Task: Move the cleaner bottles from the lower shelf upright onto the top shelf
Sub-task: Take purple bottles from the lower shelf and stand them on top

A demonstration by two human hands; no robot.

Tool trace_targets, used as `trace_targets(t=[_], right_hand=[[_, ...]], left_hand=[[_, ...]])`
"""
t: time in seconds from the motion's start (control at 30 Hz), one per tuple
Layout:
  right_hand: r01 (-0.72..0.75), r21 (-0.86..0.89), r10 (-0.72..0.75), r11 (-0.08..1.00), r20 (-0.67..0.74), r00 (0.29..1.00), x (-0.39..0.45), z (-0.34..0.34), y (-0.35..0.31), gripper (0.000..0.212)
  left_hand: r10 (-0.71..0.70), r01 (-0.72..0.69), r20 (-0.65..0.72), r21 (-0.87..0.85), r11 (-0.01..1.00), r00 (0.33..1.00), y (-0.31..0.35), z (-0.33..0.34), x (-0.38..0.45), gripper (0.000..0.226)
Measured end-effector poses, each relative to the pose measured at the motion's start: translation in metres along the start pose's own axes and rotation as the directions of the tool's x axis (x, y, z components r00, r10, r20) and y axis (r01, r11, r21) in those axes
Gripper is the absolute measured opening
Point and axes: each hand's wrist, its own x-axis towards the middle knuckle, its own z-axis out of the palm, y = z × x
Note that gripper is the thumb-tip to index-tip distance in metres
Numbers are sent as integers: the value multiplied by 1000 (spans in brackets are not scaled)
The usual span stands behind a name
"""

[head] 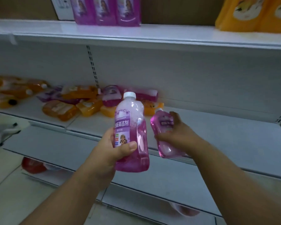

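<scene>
Head: translucent purple bottles [131, 132] in hands [115, 150].

One purple bottle [131, 132], white cap up, is held near upright; a second purple bottle [164, 135] tilts beside it. Three purple bottles [106, 11] stand upright on the top shelf [152, 34]; orange and purple ones [81, 101] lie jumbled on the lower shelf [217, 127].

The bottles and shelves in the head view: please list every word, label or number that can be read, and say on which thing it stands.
"板清洁剂": purple label of the bottle in the left hand; a first character is hidden by the bottle's curve.
Small lines on that label: too small to read.
Label of the bottle in the right hand: blurred and partly covered by fingers, not readable.
Purple bottles on the top shelf, orange bottles on the top shelf, bottles lying on the lower shelf: labels blurred.
</scene>
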Motion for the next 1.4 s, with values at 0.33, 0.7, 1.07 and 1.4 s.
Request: trace_targets(t=[0.33,0.7,1.07,1.4], right_hand=[[392,170,-295,904,-416,860,-98,74,-176,120],[716,127,-452,687,-696,558,-121,-29,-282,83],[716,-81,-541,693,-715,443,-62,-147,-260,81],[577,-72,-465,814,-676,572,21,-176,-218,80]], left_hand=[[291,-291,8,57,955,957,109,-94,-100,95],[508,-516,112,55,855,854,228,-66,-91,53],[518,-547,180,352,760,836,283,27,62,72],[548,-487,117,637,598,828,262,61,196,67]])
